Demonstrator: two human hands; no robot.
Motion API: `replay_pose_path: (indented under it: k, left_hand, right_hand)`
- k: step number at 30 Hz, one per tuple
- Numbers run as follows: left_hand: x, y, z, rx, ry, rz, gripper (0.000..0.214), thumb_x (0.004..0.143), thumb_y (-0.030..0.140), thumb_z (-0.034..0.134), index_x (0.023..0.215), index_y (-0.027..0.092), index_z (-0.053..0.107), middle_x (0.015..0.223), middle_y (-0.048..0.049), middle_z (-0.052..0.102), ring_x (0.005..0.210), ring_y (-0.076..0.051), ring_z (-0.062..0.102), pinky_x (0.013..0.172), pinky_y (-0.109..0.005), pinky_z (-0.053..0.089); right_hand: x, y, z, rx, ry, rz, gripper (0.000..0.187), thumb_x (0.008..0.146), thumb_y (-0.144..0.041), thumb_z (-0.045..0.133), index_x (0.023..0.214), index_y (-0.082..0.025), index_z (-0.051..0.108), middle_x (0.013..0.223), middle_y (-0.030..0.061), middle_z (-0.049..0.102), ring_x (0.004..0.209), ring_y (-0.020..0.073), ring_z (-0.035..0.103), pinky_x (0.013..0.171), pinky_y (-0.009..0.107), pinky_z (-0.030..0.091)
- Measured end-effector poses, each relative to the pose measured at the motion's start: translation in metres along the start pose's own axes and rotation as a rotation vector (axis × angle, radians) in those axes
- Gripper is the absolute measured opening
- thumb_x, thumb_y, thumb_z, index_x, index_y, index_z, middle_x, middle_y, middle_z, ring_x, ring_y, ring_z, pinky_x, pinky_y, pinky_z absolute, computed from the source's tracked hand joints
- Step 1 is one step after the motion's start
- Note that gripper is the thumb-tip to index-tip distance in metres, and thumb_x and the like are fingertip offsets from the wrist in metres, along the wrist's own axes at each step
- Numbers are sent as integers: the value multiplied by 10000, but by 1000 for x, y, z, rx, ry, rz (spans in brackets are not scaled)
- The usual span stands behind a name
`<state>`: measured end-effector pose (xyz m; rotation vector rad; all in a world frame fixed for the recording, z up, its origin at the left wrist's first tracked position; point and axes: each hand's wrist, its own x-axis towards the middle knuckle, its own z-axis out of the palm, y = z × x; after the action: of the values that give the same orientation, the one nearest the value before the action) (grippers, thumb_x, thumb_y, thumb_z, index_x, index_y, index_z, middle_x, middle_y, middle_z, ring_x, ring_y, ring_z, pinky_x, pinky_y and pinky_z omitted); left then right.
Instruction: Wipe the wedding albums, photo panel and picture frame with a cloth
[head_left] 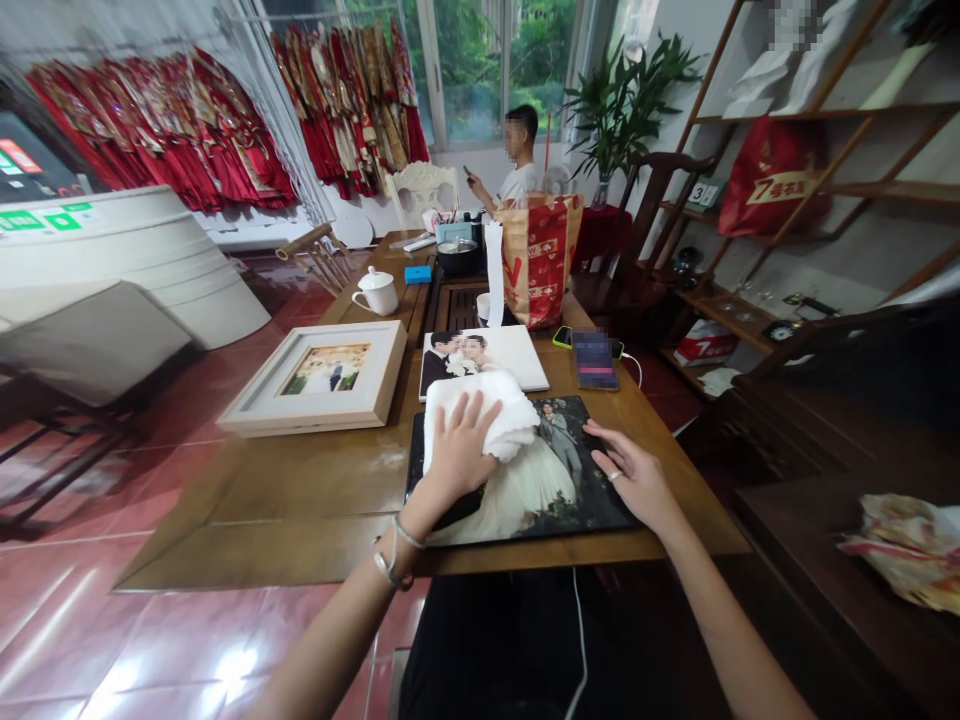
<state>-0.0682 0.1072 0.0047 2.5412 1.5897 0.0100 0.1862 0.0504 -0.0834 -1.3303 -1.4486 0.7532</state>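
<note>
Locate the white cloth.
Near the centre of the head view: the cloth is under the left hand, on the left part of the dark photo.

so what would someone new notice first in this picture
Probably the white cloth under the spread left hand, bright against the dark wedding photo at the table's near edge, with the right hand at the photo's right side. Next, the red and gold garments hanging at the back left, and the tall red-and-tan paper bag further up the table.
</note>
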Motion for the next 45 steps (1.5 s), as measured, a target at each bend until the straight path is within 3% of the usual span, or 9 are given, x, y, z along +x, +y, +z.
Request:
replay_pose_path:
  k: [4,11,15,19,27,33,37,42,45]
  left_hand:
    - [-13,1,6,4,13,22,802,718,157,518,1465,262,248,1561,-48,137,1430,-261,50,1126,-524,73]
    - [-104,32,21,-92,-34,125,924,636,179,538,1478,316,185,1563,21,3,1426,-242,-63,1131,-518,-64]
    - [-124,42,19,-141,-128,121,936,607,213,552,1472,328,213,1553,41,-4,1425,-253,-42,1138,-506,-63]
    - [-99,34,9,-124,-118,90,943,586,141,510,1469,319,229,1557,39,22,1426,-231,-39,1140,-501,-38]
    - [-5,5,1,-65,-64,91,778,731,187,512,1462,259,257,1560,-55,140,1430,-261,47,1125,-531,63]
    - [12,-3,-4,-78,-68,94,714,776,182,449,1459,266,260,1550,-43,192,1427,-235,96,1124,-515,99]
    - [-13,2,-4,-73,-80,86,796,712,157,470,1466,266,242,1559,-25,149,1431,-227,45,1133,-507,59]
    - [-79,24,10,-94,-57,93,888,655,163,524,1475,301,210,1565,12,49,1428,-236,-37,1138,-509,-30]
    - [-114,38,18,-126,-98,117,909,667,260,587,1481,311,184,1559,17,0,1425,-272,-42,1135,-523,-55]
  right_hand:
    - [0,-1,0,-12,-4,5,336,868,-365,539,1187,-268,580,1365,82,541,1299,239,465,1072,457,382]
    - [-1,-3,0,-28,-9,8,340,872,-349,534,1199,-262,569,1385,86,523,1307,237,454,1078,448,376]
    - [-2,-2,0,-38,-10,19,339,875,-345,530,1206,-274,558,1388,85,517,1309,243,451,1074,464,380]
    - [-2,-1,0,-29,-13,6,334,874,-348,530,1199,-279,564,1384,78,521,1306,244,455,1073,467,380]
    - [-2,-2,0,-27,-8,5,343,873,-361,536,1204,-276,570,1378,69,529,1304,241,458,1090,454,364]
    - [-1,-1,-1,-32,-11,2,342,876,-363,532,1204,-275,568,1385,75,522,1307,245,453,1091,463,361]
    - [-1,-1,-1,-36,-7,-1,342,877,-366,531,1204,-276,570,1380,75,526,1308,244,453,1086,465,367]
    - [-1,-1,-1,-40,-14,0,334,878,-364,524,1199,-284,571,1390,72,516,1312,244,447,1080,466,372]
    - [-2,-2,-1,-56,-16,24,340,879,-363,521,1206,-279,562,1396,79,509,1312,246,447,1080,460,372]
